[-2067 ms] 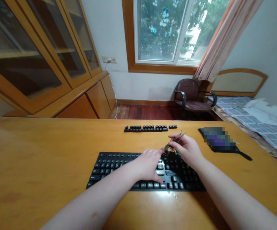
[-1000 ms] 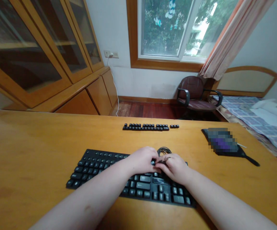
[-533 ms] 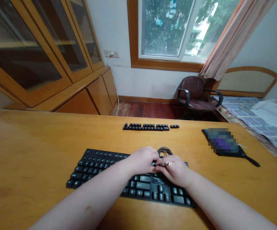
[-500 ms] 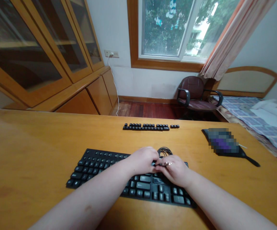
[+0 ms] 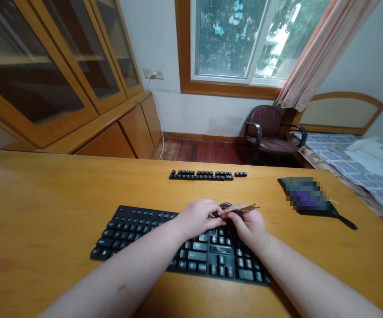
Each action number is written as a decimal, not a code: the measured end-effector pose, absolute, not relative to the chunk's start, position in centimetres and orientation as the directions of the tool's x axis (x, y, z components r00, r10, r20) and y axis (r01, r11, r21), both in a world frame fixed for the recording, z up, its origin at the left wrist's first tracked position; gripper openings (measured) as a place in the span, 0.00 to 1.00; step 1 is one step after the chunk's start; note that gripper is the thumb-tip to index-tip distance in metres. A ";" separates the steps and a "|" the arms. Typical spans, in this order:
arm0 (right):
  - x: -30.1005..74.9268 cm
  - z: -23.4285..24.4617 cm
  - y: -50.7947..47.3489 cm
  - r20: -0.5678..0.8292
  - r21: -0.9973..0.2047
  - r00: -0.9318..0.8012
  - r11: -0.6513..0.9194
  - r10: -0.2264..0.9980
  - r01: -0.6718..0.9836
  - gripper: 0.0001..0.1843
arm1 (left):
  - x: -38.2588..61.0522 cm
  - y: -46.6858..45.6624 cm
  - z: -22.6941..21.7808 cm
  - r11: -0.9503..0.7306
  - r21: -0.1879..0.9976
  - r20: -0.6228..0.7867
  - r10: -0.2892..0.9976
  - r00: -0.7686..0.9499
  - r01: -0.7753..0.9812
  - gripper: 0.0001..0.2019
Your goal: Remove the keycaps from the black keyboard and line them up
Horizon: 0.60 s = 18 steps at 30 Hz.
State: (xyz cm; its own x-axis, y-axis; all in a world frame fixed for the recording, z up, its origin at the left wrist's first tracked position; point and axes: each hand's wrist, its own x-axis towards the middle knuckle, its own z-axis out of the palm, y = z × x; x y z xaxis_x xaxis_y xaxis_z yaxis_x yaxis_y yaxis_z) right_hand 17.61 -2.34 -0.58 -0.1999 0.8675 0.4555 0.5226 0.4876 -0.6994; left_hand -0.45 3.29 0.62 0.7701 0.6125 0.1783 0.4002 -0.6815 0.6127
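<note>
A black keyboard (image 5: 138,225) lies on the wooden desk (image 5: 45,198) in front of me. Both my hands hover over its right-middle part. My right hand (image 5: 251,227) is closed on a thin tool with a brownish handle (image 5: 249,208), held nearly level and pointing left. My left hand (image 5: 196,218) pinches at the tool's left tip, fingers closed on a small dark piece I cannot make out. A coil of black cable (image 5: 225,205) shows just behind my fingers.
A row of loose black keycaps (image 5: 201,176) lies further back on the desk. At the right sits a dark flat item with a blurred patch (image 5: 305,196) and a black handle (image 5: 343,219). Beyond the desk stand a brown armchair (image 5: 267,130), wooden cabinets (image 5: 62,79) and a bed (image 5: 360,172).
My hands lifted slightly off the keys and drew the tool up; its handle now sticks out to the right. The keyboard has shifted a little toward me and to the left since the earliest frame.
</note>
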 end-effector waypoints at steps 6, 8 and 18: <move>17.9 -2.0 -2.0 0.477 -0.819 0.053 0.422 0.877 0.390 0.09 | -0.6 3.2 0.6 -0.614 0.687 0.254 0.704 0.663 0.389 0.14; 17.8 -2.1 -1.9 0.470 -0.845 0.049 0.433 0.881 0.313 0.09 | -0.5 3.1 0.4 -0.608 0.689 0.273 0.721 0.637 0.393 0.14; 17.6 -1.4 -1.7 0.490 -0.843 -0.129 0.506 0.862 0.182 0.08 | -0.5 3.0 0.4 -0.522 0.737 0.233 0.792 0.565 0.429 0.15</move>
State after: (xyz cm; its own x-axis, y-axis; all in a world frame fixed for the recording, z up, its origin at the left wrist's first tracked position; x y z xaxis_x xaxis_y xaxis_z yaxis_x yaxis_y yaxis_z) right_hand 17.56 -1.73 -1.42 -0.1289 0.8620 0.4902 0.1815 0.5064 -0.8429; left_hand -0.48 3.03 0.36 0.5647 0.7918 0.2328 0.4287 -0.5225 0.7370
